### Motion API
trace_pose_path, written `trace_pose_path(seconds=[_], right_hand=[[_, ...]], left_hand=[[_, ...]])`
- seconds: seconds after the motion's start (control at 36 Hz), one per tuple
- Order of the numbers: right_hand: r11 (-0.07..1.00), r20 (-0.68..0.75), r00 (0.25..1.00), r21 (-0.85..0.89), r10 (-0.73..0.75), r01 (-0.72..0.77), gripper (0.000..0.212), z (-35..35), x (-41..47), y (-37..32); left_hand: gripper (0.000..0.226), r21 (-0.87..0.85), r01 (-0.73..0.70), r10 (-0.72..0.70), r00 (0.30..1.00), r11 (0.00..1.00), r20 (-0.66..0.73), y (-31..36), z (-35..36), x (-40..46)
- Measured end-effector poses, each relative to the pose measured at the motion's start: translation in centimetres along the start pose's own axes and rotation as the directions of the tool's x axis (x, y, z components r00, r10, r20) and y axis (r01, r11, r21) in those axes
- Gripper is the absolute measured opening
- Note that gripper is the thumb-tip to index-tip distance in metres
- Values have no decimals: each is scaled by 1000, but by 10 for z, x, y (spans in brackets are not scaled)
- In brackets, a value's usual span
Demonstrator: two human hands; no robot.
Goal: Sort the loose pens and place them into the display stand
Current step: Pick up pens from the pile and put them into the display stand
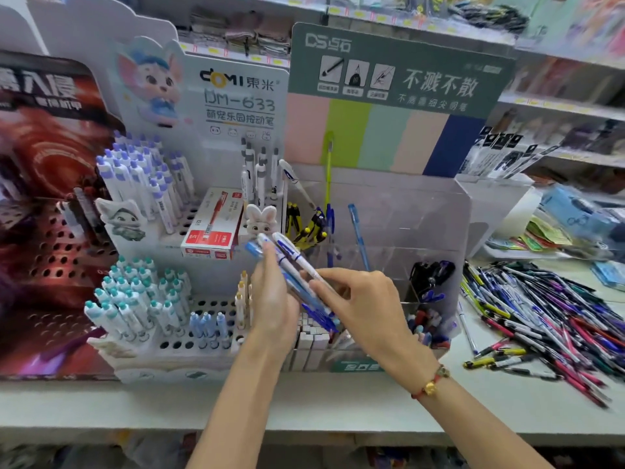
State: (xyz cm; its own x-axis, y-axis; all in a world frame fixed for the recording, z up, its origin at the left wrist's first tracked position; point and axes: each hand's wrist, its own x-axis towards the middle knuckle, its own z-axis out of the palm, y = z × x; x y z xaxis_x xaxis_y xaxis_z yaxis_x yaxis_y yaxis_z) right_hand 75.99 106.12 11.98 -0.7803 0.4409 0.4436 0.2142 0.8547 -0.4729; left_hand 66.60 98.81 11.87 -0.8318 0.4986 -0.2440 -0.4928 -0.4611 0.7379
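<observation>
- Small bundle of blue-and-white plastic pens [294,272]: held in front of the clear acrylic display stand with divided compartments [436,225], caps pointing up and left, tips down and right. Not yet in any compartment.
- Left hand [272,299]: fingers curled round the bundle from the left, gripping it along its middle.
- Right hand [358,299]: fingertips pinch one pen of the bundle near its lower half; the other fingers are loosely bent. Judged to be separating or straightening a pen; cannot confirm which.
- Progress: stand is partly filled. Yellow-and-black pens [306,228] sit in a rear left compartment, one light blue pen [358,235] stands alone further right, dark pens [431,275] fill a front right compartment. Several compartments look sparse.
- Remaining: large heap of mixed loose pens [541,313] lies on the white shelf [338,404], right of the stand. Judged: most of the sorting is still to do.
- Adjacent: white peg-hole pen rack with cartoon header [189,211] to the left, stocked in part.
</observation>
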Motion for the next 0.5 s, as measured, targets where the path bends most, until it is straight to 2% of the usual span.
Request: trace_pose_path(seconds=[0.08, 0.14, 0.19, 0.25, 0.31, 0.36, 0.42, 0.44, 0.5], right_hand=[[992, -48, 997, -116, -58, 52, 23, -1, 2, 1], [982, 31, 994, -154, -109, 112, 27, -7, -1, 3], [985, 111, 987, -110, -119, 131, 29, -16, -5, 6], [999, 82, 996, 46, -17, 13, 26, -26, 0, 9], [952, 101, 976, 224, 192, -211, 24, -35, 17, 15], [863, 322, 902, 321, 288, -391, 29, -42, 37, 18], [804, 556, 803, 369, 212, -467, 30, -43, 48, 19], [782, 605, 780, 406, 158, -473, 30, -42, 50, 21], [723, 604, 791, 501, 101, -475, 29, -37, 53, 24]], left_hand=[[20, 153, 11, -18, 999, 988, 47, -4, 7, -4], [20, 247, -5, -10, 998, 969, 57, -5, 5, 0], [22, 320, -8, -17, 997, 948, 76, -2, 0, 6], [22, 372, 13, -78, 984, 928, 159, 2, -5, 10], [21, 450, 47, -197, 935, 892, 294, 7, -7, 8], [21, 534, 69, -312, 871, 843, 380, 10, -6, 4], [23, 593, 71, -382, 825, 802, 418, 11, -5, 1], [23, 602, 78, -399, 814, 794, 421, 11, -4, 1], [22, 581, 104, -407, 811, 807, 420, 11, -3, 2]])
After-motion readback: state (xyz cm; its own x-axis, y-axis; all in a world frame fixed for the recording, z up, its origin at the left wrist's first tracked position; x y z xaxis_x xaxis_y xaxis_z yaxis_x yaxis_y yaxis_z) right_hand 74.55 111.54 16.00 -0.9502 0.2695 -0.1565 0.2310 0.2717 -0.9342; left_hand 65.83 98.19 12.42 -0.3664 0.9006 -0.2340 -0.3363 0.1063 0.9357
